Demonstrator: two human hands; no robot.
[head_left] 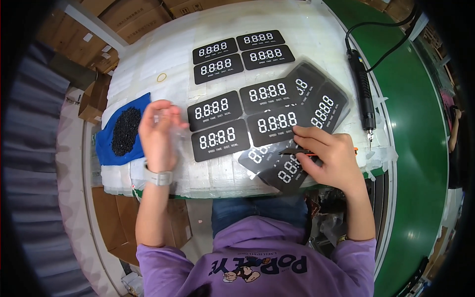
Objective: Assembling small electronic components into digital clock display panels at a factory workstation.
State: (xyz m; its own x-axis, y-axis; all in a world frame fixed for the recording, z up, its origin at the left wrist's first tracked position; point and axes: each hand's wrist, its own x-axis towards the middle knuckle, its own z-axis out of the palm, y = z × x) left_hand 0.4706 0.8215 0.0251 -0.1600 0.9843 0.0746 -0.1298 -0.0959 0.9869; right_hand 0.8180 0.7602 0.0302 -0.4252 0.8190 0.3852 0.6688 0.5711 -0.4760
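On the white-covered table lie several black display overlays with white digit cut-outs. One block of four (217, 141) lies between my hands, and another (241, 55) lies farther back. More overlay sheets (324, 101) overlap at its right side, and another (283, 171) slants toward the front edge. My right hand (324, 153) is closed around a slim tool (353, 151) with a dark pointed tip and orange parts; its fingertips are at the front block's right corner. My left hand (161, 123), slightly blurred, is curled left of the block, with what looks like clear film (177, 132) at its fingers.
A blue cloth (110, 136) bearing a heap of small black parts (126, 131) lies left of my left hand. A yellow ring (162, 77) is farther back. A corded black electric screwdriver (361, 84) stands along the right edge, beside a green surface (410, 163). Cardboard boxes (133, 20) stand behind.
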